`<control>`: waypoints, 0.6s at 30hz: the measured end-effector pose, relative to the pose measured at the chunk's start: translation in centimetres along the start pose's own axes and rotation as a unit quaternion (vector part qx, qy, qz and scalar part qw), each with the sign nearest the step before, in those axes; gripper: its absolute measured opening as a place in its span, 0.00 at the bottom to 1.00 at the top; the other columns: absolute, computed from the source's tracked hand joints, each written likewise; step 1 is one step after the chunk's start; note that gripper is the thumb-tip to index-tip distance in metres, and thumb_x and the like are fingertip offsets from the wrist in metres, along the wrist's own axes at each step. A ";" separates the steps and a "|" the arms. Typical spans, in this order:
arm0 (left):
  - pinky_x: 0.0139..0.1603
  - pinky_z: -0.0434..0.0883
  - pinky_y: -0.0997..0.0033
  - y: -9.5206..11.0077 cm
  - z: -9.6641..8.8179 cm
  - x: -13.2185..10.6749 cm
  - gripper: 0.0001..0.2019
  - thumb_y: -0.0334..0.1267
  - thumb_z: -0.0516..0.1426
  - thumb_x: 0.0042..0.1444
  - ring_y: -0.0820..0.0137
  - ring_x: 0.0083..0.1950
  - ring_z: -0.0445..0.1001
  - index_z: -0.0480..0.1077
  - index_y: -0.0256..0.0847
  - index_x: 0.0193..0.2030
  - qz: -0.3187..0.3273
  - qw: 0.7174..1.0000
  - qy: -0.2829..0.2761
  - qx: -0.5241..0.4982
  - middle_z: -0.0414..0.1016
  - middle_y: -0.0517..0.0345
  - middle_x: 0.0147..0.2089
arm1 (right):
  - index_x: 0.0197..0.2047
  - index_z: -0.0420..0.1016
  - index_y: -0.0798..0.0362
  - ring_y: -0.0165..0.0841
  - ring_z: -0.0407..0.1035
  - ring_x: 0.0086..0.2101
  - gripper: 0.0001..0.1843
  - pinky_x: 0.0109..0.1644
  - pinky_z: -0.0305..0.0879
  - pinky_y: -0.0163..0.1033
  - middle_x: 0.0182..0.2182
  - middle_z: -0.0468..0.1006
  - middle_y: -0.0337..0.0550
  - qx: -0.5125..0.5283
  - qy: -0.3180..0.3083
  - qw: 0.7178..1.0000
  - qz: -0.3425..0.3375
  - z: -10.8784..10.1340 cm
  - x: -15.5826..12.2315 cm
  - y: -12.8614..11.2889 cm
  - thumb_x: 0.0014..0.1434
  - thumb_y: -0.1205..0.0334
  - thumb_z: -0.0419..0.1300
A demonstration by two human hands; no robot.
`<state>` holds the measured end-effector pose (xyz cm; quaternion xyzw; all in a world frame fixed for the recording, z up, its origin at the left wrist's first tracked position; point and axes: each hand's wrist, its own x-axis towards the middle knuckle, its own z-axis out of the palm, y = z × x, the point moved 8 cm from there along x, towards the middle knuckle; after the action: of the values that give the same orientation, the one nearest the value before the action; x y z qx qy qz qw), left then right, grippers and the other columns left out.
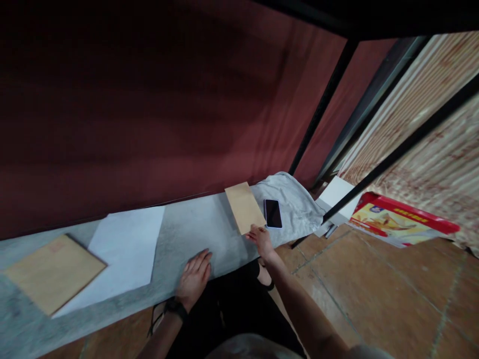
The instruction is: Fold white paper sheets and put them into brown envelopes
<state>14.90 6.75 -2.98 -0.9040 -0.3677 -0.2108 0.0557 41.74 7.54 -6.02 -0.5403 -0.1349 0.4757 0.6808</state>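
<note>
My right hand [259,238] pinches the near corner of a tan paper envelope [244,205], which lies on the grey shelf [192,224]. Just right of that envelope rests a phone [273,214] with a dark screen. My left hand [194,279], with a dark band at its wrist, lies flat on the shelf's front edge and holds nothing. Farther left, white paper [130,244] is spread on the shelf. Another tan envelope [56,274], or a stack of them, with a faint reddish mark, overlaps the paper.
A dark red panel [168,149] rises behind the shelf. Black frame posts [325,104] stand at the right. On the tiled floor [359,289] beyond the shelf's right end are a red and yellow printed box [396,219] and a white board [339,197].
</note>
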 end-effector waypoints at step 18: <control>0.65 0.66 0.58 0.2 0.8 -0.4 0.23 0.31 0.45 0.66 0.61 0.66 0.69 0.70 0.39 0.63 -0.071 0.992 -0.102 -0.021 0.69 0.50 0.67 | 0.24 0.71 0.52 0.32 0.74 0.22 0.20 0.28 0.72 0.35 0.23 0.80 0.46 -0.153 -0.008 0.983 0.098 -0.4 0.6 1.5 0.63 0.49 0.56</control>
<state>14.99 6.54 -3.84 -0.8936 -0.4298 -0.1288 -0.0161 41.52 7.72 -7.67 -0.6452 -0.1577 0.5182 0.5388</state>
